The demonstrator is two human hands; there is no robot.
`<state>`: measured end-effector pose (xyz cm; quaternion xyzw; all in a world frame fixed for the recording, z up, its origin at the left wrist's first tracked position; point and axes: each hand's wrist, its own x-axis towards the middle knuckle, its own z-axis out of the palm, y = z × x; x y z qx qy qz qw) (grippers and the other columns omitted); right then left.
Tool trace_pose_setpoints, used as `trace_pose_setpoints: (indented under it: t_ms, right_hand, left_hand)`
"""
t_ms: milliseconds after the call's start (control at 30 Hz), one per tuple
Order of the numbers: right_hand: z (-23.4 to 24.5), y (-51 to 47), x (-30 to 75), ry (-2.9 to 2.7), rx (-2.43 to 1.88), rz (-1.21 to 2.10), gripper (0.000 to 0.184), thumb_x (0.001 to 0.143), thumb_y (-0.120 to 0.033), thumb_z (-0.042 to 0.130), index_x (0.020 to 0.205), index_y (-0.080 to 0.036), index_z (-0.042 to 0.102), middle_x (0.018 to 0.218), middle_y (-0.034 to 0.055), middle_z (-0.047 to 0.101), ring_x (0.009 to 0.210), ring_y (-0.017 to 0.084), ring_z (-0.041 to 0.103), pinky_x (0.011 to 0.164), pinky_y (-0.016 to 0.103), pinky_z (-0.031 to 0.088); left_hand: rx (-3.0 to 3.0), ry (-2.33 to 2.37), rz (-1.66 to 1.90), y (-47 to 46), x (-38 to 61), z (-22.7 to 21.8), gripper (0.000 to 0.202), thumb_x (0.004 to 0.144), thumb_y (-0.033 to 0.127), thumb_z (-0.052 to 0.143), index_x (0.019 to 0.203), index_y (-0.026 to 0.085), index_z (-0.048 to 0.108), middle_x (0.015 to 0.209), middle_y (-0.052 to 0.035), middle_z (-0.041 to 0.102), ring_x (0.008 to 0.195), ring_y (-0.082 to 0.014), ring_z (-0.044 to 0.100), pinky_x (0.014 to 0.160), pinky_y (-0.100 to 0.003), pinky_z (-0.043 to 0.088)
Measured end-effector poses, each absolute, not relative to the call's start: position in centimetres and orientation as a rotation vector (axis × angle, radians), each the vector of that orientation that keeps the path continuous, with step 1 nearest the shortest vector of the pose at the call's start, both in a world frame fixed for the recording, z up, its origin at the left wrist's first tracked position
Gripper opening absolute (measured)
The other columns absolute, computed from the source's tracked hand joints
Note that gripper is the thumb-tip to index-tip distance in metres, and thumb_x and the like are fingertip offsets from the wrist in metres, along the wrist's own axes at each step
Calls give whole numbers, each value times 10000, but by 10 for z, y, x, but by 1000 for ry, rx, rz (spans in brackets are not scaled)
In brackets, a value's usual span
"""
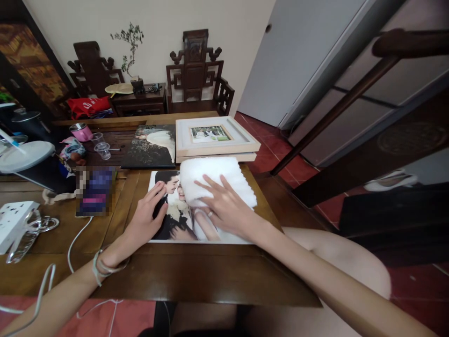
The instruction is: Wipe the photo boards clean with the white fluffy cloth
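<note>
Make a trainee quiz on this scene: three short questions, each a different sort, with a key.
1. Which hand lies on the cloth?
2. True or false: seen from the camera, the top frame lies beyond the cloth.
3. Fill in the blank: the cloth partly covers a ____ lying flat.

Key:
1. The right hand.
2. True.
3. Photo.

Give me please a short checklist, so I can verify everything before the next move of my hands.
1. Left hand on photo print: ok, at its left side.
2. Right hand on white cloth: ok, fingers spread.
3. Print fully uncovered: not ok, cloth hides its upper right.
4. Lidded cup apart from print: ok.
5. Print's surface beneath cloth: cannot tell, hidden.
</note>
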<state>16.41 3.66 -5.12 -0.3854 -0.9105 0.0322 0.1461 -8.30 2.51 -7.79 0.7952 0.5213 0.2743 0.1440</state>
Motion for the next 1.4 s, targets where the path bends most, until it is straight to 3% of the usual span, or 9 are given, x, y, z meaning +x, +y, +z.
trace_pose_setpoints:
  t_ms: [100, 300, 500, 667, 800, 933, 1167, 1300, 1400]
  right_hand:
    - [-54, -5, 162, -2621, -1043, 192, 257, 846, -165, 544, 995, -235, 742, 1458, 130, 450, 1399, 380, 254, 1084, 693, 174]
    - [-53, -74, 166, -2630, -855, 267, 150, 797, -202, 604, 699, -210, 716, 1484, 125, 409, 1394, 395, 253, 1098, 680, 165]
    - [-42, -22, 162, -2685, -997, 335, 289, 840, -151, 526, 1018, -260, 727, 1468, 93, 443, 1390, 345, 292, 1093, 657, 216]
    - [-44, 46, 151, -2657, -1075, 170, 359, 853, -94, 483, 1150, -179, 665, 1437, 149, 475, 1390, 356, 301, 1070, 677, 243]
    - [-48, 50, 145, -2629, -1116, 122, 325, 862, -109, 487, 1124, -148, 675, 1448, 163, 455, 1392, 386, 278, 1075, 694, 207]
    - [-52, 6, 146, -2640, -1062, 222, 318, 840, -125, 515, 1075, -215, 708, 1476, 124, 427, 1412, 370, 231, 1096, 688, 158]
    - [-54, -67, 159, -2605, -897, 367, 198, 830, -181, 550, 750, -211, 729, 1499, 105, 386, 1406, 381, 227, 1102, 689, 141]
    - [-46, -46, 170, -2636, -942, 400, 256, 834, -146, 493, 878, -215, 736, 1479, 85, 421, 1400, 336, 270, 1111, 654, 184]
    - [-42, -15, 173, -2604, -1070, 349, 314, 858, -135, 448, 991, -180, 729, 1447, 127, 461, 1398, 341, 275, 1105, 652, 201]
  left_hand:
    - [2273, 1513, 802, 25, -83, -79, 471, 947, 335, 420, 1388, 174, 459, 1493, -108, 407, 1394, -231, 353, 1146, -478, 289]
    - [2260, 1498, 814, 24, -83, -79, 476, 950, 332, 422, 1395, 166, 448, 1495, -111, 403, 1394, -227, 351, 1153, -468, 281]
    - [2281, 1512, 781, 26, -84, -82, 481, 946, 333, 418, 1389, 148, 454, 1489, -129, 408, 1397, -239, 346, 1140, -487, 297]
    - [2302, 1502, 795, 27, -84, -82, 477, 942, 336, 422, 1386, 166, 464, 1481, -126, 420, 1384, -245, 368, 1134, -482, 309]
    - [2291, 1496, 810, 26, -83, -80, 472, 940, 334, 429, 1376, 160, 477, 1471, -133, 434, 1380, -249, 375, 1129, -482, 319]
    - [2275, 1506, 792, 26, -82, -80, 487, 941, 334, 420, 1383, 136, 466, 1478, -147, 419, 1391, -258, 355, 1131, -495, 309]
    - [2276, 1501, 777, 26, -83, -79, 486, 940, 328, 421, 1397, 164, 450, 1492, -132, 402, 1396, -257, 346, 1128, -504, 308]
    - [2288, 1499, 778, 26, -84, -80, 479, 942, 332, 419, 1385, 154, 464, 1489, -138, 407, 1396, -257, 346, 1133, -494, 301]
    - [2297, 1496, 788, 27, -83, -82, 464, 945, 333, 414, 1371, 160, 482, 1481, -135, 421, 1396, -254, 347, 1134, -491, 298]
